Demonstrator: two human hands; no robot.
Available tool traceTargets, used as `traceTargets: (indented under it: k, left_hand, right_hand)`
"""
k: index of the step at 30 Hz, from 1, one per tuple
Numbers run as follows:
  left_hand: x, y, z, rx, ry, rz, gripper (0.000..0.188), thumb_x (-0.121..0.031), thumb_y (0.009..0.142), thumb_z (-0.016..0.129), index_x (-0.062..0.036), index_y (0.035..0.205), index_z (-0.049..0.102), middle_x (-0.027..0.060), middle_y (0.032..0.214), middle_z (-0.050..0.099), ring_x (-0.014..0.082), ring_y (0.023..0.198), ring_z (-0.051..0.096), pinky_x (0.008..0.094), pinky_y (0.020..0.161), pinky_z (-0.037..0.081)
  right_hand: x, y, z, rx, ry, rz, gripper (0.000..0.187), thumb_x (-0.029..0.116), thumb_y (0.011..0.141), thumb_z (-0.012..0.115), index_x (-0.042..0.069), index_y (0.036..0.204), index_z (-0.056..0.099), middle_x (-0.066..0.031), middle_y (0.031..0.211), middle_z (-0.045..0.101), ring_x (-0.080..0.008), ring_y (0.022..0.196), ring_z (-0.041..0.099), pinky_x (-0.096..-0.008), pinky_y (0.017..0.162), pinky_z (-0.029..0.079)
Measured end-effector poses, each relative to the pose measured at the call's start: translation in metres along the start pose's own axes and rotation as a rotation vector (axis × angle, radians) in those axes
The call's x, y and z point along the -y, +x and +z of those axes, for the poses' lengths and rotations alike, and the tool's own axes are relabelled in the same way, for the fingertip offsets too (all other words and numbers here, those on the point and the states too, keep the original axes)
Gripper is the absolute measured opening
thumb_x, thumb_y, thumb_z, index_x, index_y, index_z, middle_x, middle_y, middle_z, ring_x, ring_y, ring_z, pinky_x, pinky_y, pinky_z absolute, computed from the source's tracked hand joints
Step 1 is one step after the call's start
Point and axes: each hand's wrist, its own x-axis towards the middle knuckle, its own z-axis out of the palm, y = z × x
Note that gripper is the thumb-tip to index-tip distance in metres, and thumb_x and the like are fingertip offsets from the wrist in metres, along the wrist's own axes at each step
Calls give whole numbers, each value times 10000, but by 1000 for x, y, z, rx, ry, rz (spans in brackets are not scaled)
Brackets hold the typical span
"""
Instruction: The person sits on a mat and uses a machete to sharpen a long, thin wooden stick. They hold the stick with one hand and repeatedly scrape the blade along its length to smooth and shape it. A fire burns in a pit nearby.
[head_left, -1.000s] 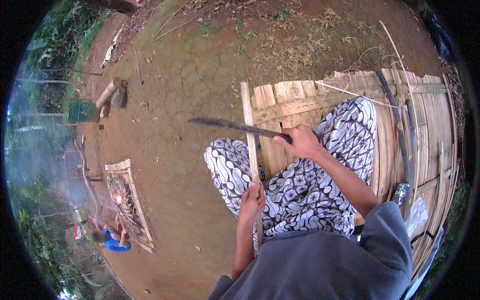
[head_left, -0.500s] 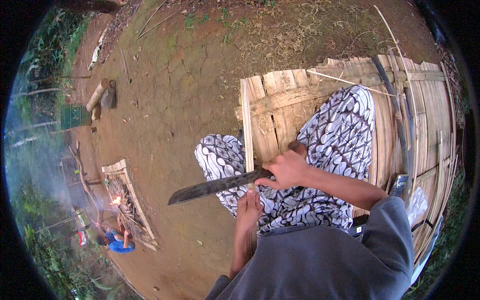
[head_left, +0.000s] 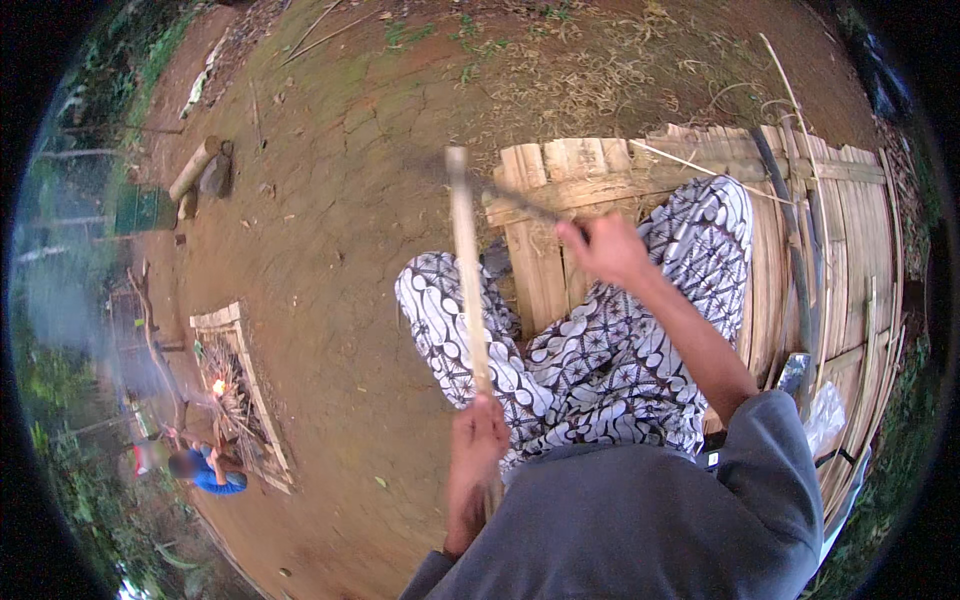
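Note:
My left hand [head_left: 476, 436] is closed around the lower part of a long pale bamboo strip [head_left: 467, 265], which stands tilted over my left leg. My right hand [head_left: 610, 250] grips a machete [head_left: 528, 205] by its handle, above the bamboo platform. Its dark blade points to the upper left, smeared by motion towards the tip. The blade's outer part lies close to the strip's far end; whether they touch I cannot tell. Under both arms are my crossed legs in patterned black-and-white cloth [head_left: 600, 390].
I sit on a slatted bamboo platform [head_left: 850, 250] with a dark curved pole [head_left: 785, 190], a phone-like object [head_left: 795, 372] and a clear plastic bag [head_left: 826, 415] on it. Shavings [head_left: 600, 70] litter the ground ahead. At left, a person in blue [head_left: 215, 470] is beside a fire [head_left: 219, 387].
My right hand has lifted the machete up and forward, away from the middle of the strip. My left hand has shifted slightly left and nearer, tilting the strip's far end left.

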Motion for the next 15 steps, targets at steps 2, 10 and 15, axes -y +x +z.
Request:
traceTargets:
  k: [2, 10, 15]
  left_hand:
    - [9, -3, -3, 107, -61, -36, 396, -403, 979, 378, -107, 719, 410, -56, 531, 313, 54, 413, 275, 230, 368, 202]
    - [-1, 14, 6, 208, -287, -46, 383, -375, 991, 356, -102, 725, 386, -59, 535, 248, 43, 399, 236, 228, 361, 189]
    - [-6, 16, 8, 241, -241, -28, 382, -371, 989, 366, -99, 722, 392, -54, 535, 268, 44, 403, 235, 222, 360, 174]
  right_hand:
    - [4, 13, -15, -86, 161, 89, 488, 415, 887, 501, -38, 781, 651, -191, 522, 540, -294, 477, 565, -411, 537, 454]
    - [44, -35, -17, 101, 88, -220, 604, 572, 847, 475, 0, 816, 668, -206, 544, 574, -369, 536, 606, -449, 554, 500]
    - [73, -68, -7, 140, -31, -537, 565, 586, 798, 528, 36, 752, 645, -158, 559, 589, -334, 530, 613, -414, 503, 496]
